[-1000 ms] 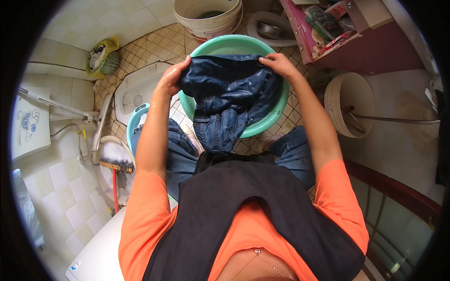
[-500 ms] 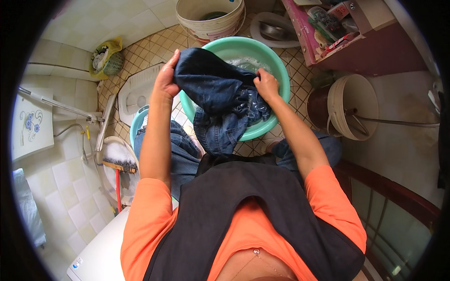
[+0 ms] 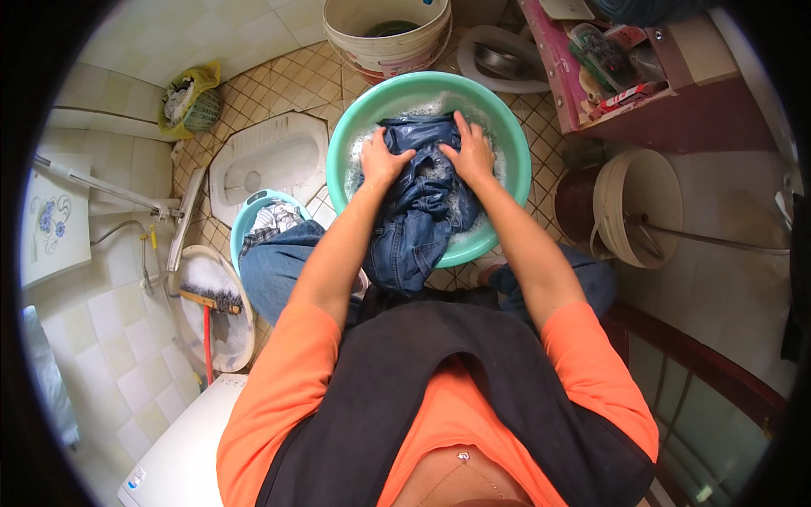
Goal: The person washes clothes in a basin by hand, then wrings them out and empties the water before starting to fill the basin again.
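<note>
A wet pair of dark blue jeans (image 3: 414, 221) lies bunched in a green basin (image 3: 338, 173) of sudsy water, one part hanging over the near rim. My left hand (image 3: 384, 160) rests on the left edge of the bundle, thumb stretched inward and fingers apart. Opposite it, my right hand (image 3: 471, 154) lies on the cloth with its fingers spread and its thumb pointing left. Both hands touch the denim without closing round it. Foam rings the cloth along the basin's far and right sides.
A white bucket (image 3: 384, 52) stands behind the basin. To the left are a squat toilet (image 3: 232, 152), a small blue tub (image 3: 239, 221) of clothes and a round basin holding a brush (image 3: 211, 300). On the right, a purple shelf (image 3: 659, 117) juts out above another bucket (image 3: 604, 198).
The jeans, held up and stretched before, are now down in the basin. My left hand came down and right; my right hand shifted slightly left. Both released their grip and spread on the cloth.
</note>
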Tool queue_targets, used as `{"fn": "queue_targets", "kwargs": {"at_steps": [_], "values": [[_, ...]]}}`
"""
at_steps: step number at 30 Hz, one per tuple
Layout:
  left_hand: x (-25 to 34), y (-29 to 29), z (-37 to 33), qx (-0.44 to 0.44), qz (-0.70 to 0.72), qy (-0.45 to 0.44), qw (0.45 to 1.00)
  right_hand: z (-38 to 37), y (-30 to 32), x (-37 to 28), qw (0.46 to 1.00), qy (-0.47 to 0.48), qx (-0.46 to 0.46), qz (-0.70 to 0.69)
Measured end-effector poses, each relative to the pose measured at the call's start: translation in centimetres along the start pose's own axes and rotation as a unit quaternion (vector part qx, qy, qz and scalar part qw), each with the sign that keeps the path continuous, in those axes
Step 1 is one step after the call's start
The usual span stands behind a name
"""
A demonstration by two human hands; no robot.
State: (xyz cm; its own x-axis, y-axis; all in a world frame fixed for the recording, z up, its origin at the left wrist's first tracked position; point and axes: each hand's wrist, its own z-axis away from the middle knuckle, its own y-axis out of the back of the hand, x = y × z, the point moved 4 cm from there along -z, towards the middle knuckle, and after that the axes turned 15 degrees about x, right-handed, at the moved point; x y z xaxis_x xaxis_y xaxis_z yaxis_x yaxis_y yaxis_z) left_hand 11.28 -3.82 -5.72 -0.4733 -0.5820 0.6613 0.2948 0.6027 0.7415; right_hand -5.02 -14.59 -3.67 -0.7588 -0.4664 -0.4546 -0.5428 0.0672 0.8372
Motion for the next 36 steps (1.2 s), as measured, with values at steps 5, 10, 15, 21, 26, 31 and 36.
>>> {"fn": "queue_targets", "kwargs": {"at_steps": [5, 10, 15, 21, 26, 31, 36], "values": [[-0.4, -0.2, 0.1, 0.027, 0.088, 0.073, 0.993, -0.2, -1.3, 1.2, 0.992, -0.074, -0.061, 0.079], [-1.6, -3.3, -1.5, -0.007, 0.378, 0.339, 0.862, 1.5, 0.8, -2.5, 0.943, -0.098, 0.005, -0.319], [-0.3, -6.0, -2.2, -0.154, 0.544, 0.308, 0.765, 5.7, 7.5, -12.3, 0.941, 0.054, 0.03, -0.331], [1.1, -7.6, 2.0, -0.229, 0.344, 0.371, 0.832, -0.2, -0.5, -4.6, 0.983, 0.046, 0.151, -0.092], [-0.5, -4.8, 2.9, -0.169, 0.478, 0.5, 0.702, -2.9, -0.8, -0.7, 0.985, 0.126, 0.084, 0.079], [2.1, -5.1, 2.8, -0.186, 0.564, 0.464, 0.658, -0.2, -1.6, 1.7, 0.977, -0.19, -0.033, -0.095], [1.7, -5.8, 2.2, -0.265, 0.612, 0.432, 0.607, 4.6, 6.1, -7.6, 0.93, -0.034, -0.025, -0.366]]}}
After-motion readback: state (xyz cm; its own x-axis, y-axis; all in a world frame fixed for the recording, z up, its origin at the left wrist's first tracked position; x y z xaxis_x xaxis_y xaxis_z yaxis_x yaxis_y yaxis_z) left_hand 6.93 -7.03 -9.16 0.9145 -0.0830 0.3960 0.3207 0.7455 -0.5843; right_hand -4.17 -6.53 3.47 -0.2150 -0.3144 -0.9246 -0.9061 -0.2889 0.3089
